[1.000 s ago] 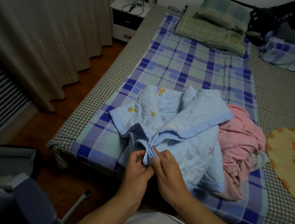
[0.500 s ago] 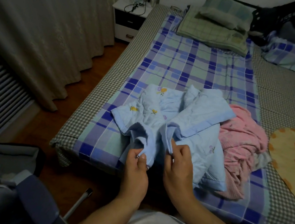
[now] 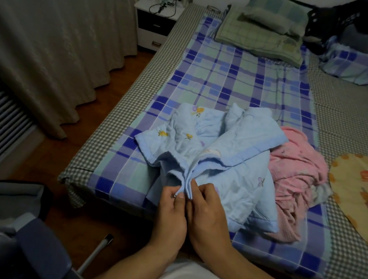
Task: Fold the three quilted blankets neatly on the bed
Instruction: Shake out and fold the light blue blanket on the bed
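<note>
Both bare forearms reach forward from the bottom of the view and converge, so the two hands sit side by side, touching along their inner edges. The left hand (image 3: 172, 216) shows its back to the camera, its fingers curled and its thumb pressed forward in a pinching grip on a gathered fold of cloth. The right hand (image 3: 209, 214) lies just beside it, fingers bent forward, fingertips (image 3: 193, 183) closing on the same fold from the other side.
</note>
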